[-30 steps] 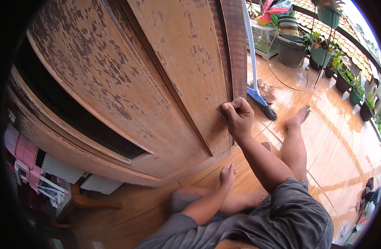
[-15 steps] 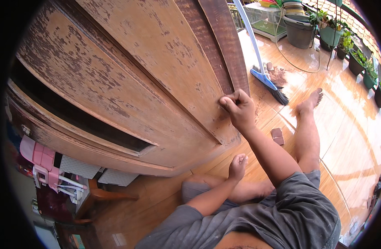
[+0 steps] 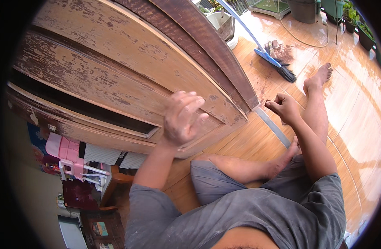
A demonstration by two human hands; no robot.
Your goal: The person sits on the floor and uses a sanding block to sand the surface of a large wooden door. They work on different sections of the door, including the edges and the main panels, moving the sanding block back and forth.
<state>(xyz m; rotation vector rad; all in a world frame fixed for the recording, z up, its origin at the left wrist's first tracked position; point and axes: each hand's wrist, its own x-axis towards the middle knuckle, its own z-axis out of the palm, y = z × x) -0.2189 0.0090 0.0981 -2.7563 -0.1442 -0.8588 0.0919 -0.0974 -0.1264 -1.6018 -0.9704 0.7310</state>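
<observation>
A wooden door (image 3: 136, 54) with worn, flaking dark finish fills the left and upper middle, its lower corner close to the floor. My left hand (image 3: 185, 118) is raised in front of the door panel, fingers apart and nothing in it; I cannot tell whether it touches the wood. Just right of the door's corner, my right hand (image 3: 287, 108) is closed in a pinch, apart from the door. Between thumb and fingers pokes out the edge of a small dark brown piece that looks like sandpaper, mostly hidden by the fingers.
A blue broom (image 3: 267, 57) with black bristles rests by brown dust (image 3: 284, 53) on the tiled floor. Potted plants (image 3: 350, 16) and a grey bucket (image 3: 302, 10) stand at the far right. A pink chair-like item (image 3: 66, 147) is at left. My bare leg (image 3: 315, 110) stretches out on the right.
My right hand has left the door surface and moved right and down. My left hand has risen from near my lap to before the door and opened. The view has shifted.
</observation>
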